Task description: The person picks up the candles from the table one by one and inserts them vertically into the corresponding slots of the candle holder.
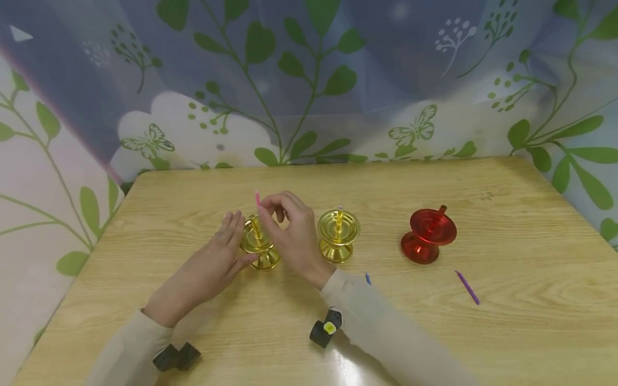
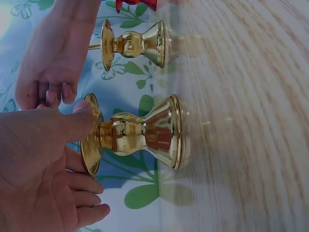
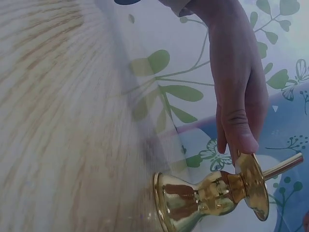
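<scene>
In the head view, my right hand (image 1: 294, 230) pinches a slim pink candle (image 1: 258, 197) between thumb and fingertips. The candle stands upright above a gold candle holder (image 1: 265, 260) with a round dish and a short center tube. At the left side of that dish is my left hand (image 1: 207, 268). In the left wrist view, my left hand (image 2: 43, 169) holds the rim between its thumb (image 2: 79, 123) and fingers. The holder's flared base rests on the table. In the right wrist view, the left thumb overlaps the dish rim, while the right hand is almost wholly out of frame.
A second gold candle holder (image 1: 336, 252) stands to the right of my right hand. Farther right, a red candle holder (image 1: 421, 249) stands on the wooden table (image 1: 531, 214). A purple candle (image 1: 467, 288) lies before it; a blue candle (image 1: 368, 279) is partly hidden by my sleeve.
</scene>
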A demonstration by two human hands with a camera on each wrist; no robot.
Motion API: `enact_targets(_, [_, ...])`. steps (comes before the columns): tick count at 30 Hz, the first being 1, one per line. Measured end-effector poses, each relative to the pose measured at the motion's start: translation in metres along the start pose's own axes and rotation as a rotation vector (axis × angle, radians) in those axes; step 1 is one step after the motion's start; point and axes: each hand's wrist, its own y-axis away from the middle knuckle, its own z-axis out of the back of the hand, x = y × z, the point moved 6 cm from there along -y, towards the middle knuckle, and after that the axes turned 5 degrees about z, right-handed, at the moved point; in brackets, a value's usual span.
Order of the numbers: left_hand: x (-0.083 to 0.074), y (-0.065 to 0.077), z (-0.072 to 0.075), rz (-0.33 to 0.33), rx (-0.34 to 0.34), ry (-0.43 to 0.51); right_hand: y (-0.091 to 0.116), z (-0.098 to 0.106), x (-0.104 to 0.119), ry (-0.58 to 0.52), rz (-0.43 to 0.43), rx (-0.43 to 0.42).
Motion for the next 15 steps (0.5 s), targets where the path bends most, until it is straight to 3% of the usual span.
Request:
enact_targets(8, [0.000,0.000,0.000,-0.003,-0.008,0.007,-0.004,-0.008,-0.006,-0.117,-0.113,0.007])
enact_targets(15, [0.001,0.001,0.001,-0.013,-0.020,0.006,-0.007,-0.017,-0.007,-0.090,-0.047,0.041])
